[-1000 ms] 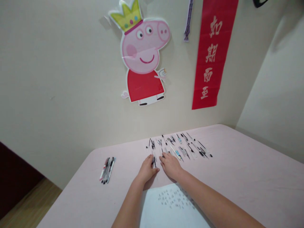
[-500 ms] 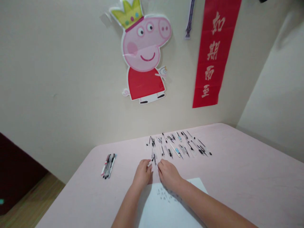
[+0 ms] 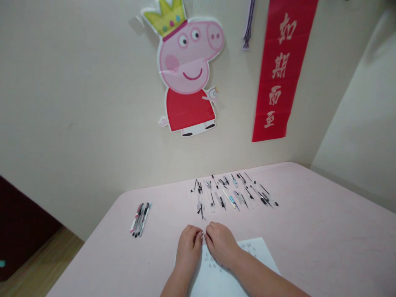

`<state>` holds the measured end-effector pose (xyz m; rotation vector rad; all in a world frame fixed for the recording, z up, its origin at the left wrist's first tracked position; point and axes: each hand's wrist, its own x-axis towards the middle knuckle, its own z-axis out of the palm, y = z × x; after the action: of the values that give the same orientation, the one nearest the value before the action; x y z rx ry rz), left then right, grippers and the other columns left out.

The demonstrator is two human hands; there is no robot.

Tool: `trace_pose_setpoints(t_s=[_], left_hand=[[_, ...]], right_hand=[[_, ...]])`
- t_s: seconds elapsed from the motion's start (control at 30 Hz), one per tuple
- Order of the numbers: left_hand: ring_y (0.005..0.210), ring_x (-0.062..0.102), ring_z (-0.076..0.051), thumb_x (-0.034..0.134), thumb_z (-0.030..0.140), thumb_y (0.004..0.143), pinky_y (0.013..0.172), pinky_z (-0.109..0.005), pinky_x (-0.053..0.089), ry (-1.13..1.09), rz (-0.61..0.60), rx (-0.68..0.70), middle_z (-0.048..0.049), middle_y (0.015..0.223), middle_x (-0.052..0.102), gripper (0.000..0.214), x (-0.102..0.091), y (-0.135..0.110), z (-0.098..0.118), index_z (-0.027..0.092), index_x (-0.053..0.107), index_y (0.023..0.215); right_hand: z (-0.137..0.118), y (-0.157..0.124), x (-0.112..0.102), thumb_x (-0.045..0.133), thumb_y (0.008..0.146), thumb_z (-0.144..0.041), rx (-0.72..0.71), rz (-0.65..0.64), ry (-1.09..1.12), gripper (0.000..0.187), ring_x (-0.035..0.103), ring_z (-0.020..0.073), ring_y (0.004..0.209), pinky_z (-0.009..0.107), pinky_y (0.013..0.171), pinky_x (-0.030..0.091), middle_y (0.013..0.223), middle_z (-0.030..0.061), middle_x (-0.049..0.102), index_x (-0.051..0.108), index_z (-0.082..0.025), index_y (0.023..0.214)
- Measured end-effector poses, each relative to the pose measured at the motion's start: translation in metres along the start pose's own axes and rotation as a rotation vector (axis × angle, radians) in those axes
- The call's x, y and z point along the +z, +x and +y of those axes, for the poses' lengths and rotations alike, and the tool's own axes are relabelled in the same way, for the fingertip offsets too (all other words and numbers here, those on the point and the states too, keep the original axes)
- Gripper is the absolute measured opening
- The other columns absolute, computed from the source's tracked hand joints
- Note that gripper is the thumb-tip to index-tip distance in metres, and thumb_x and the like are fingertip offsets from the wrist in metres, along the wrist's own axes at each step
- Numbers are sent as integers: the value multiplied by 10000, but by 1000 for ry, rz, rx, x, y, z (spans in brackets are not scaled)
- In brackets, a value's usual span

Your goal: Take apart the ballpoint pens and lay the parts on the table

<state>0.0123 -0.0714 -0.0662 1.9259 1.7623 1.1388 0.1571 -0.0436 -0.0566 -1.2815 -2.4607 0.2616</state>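
Pinching is recorded at both hands: left hand (image 3: 189, 247) and right hand (image 3: 221, 245) are narrowed, fingers curled, tips brought together on a small pale piece (image 3: 203, 235), which seems to be held from both sides, though its kind is too small to be told. The piece is located just above the far edge of a sheet of paper (image 3: 261, 253), on which the right wrist is rested. Listed beyond, apart from the hands: a row of pen parts (image 3: 235, 194), laid side by side on the pink table (image 3: 309, 231). Listed to the left, well apart: a bundle of pens (image 3: 140, 213), near the table edge. Risks noted: the piece could be dropped if the pinch is loosened or twisted unevenly, and, being pale, could be lost against the white sheet; the sheet could be dragged by the wrist; the row could be scattered if a reach is made carelessly; the bundle could be rolled off if knocked.
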Motion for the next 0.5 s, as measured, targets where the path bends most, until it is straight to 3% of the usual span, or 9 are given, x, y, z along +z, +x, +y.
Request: trace_pose_setpoints(t_s=[0.5], left_hand=[[740, 581, -204, 426, 276, 852, 703, -338, 444, 35, -64, -32, -53, 744, 621, 240, -2, 3, 3, 197, 602, 710]], right_hand=[[3, -1, -1, 462, 874, -174, 10, 31, -2, 169, 563, 163, 758, 267, 685, 353, 796, 43, 632, 612, -170, 796]])
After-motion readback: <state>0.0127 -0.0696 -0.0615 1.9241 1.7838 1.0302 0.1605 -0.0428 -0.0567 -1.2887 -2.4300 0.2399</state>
